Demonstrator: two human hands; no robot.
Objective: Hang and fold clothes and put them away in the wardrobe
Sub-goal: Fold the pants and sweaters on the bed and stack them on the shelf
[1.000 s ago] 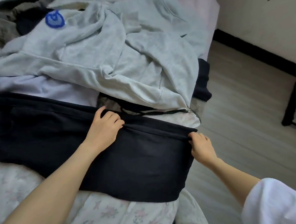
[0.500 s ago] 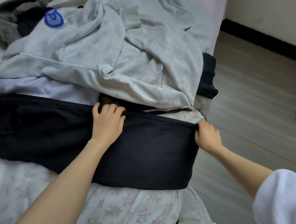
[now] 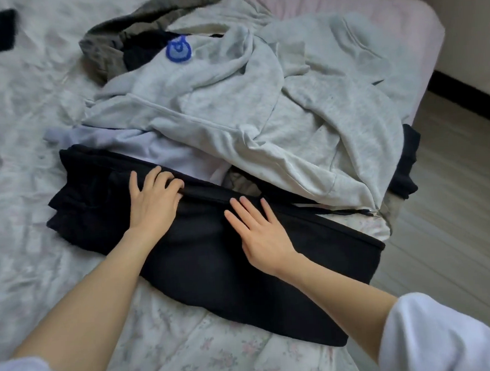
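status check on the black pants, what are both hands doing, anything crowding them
Left hand fingers curled on far edge of black pants. Right hand flat on them, fingers straight. Grey hoodie heaped right behind, overlapping the far edge.

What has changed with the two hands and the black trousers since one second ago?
The right hand let go of the trousers' right end and moved left toward the left hand; it now lies flat, fingers straight, on the black trousers. The left hand stayed at the upper edge, fingers curled on it. The trousers and the grey hoodie lie as before.
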